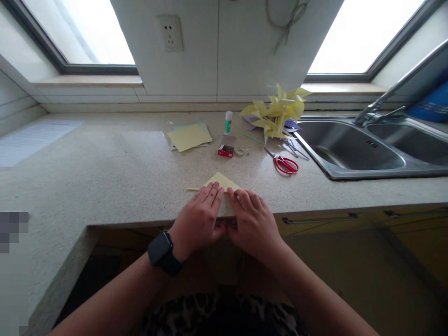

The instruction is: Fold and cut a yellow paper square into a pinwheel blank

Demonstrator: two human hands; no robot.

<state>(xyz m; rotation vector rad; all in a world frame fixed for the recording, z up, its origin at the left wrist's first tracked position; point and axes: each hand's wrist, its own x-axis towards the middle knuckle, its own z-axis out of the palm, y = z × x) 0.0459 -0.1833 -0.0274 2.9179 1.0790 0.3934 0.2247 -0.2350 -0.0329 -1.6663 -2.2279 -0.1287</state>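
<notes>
A sheet of yellow paper (218,178) lies near the counter's front edge, one corner pointing away from me. A thin yellow roll or stick (192,189) pokes out to the left from under my left fingers. My left hand (203,212), with a dark watch on its wrist, presses its long, close-set fingers on the paper's left part. My right hand (254,217) bends its fingers over the right part. Both hands hold the paper against the counter. The thumbs sit low, close together near the edge. Fingers hide the paper's near side.
Red-handled scissors (285,164) lie to the right, by the steel sink (345,144). Behind are a glue stick (228,122), a small red box (226,148), a tape roll (240,152), stacked paper sheets (190,137) and yellow pinwheels (276,112). A printed sheet (35,137) lies far left.
</notes>
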